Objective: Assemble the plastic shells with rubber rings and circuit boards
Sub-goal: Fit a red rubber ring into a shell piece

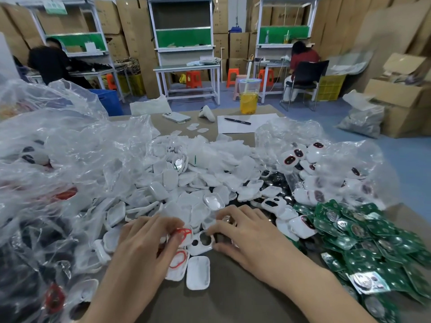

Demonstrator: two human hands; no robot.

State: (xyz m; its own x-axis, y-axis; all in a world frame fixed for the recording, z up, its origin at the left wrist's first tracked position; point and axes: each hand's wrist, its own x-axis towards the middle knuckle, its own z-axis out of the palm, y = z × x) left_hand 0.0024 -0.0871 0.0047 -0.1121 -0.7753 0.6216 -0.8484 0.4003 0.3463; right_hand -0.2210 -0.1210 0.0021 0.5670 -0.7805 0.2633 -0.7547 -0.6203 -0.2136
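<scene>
A white plastic shell with two holes [201,244] lies at the near edge of a big heap of white shells [186,183]. My left hand [144,243] pinches a red rubber ring [183,231] just left of that shell. My right hand [242,234] holds the shell's right end between fingers and thumb. Below lie a shell with a red ring in it [177,264] and a plain white shell [198,272]. Green circuit boards [363,238] are piled at the right.
Clear plastic bags [58,159] of parts crowd the left and the back right of the brown table [233,299]. A phone [176,117], a pen on paper [238,121] and a cup of yellow drink [249,99] stand at the far edge. Two people work at benches behind.
</scene>
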